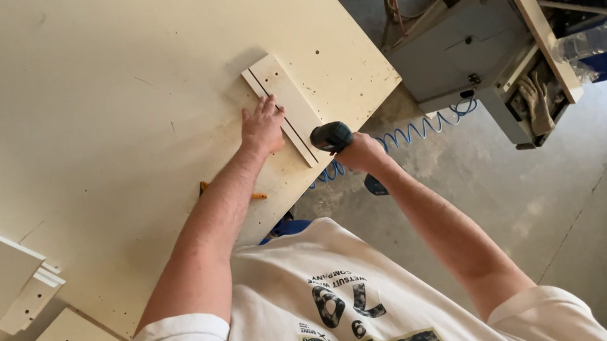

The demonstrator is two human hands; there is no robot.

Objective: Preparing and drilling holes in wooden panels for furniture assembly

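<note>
The narrow pale wooden strip [285, 109], lying with its long axis running from upper left to lower right at frame centre, is being pressed flat by the spread-fingered left hand [262, 126] while the dark power driver [332, 137] is being gripped at its lower end by the closed right hand [361, 153].

Left hand [262, 125] presses flat on the narrow wooden strip [286, 109] lying on the workbench [77, 110]. Right hand [361, 153] grips a cordless drill [332, 137] at the strip's near end.
</note>
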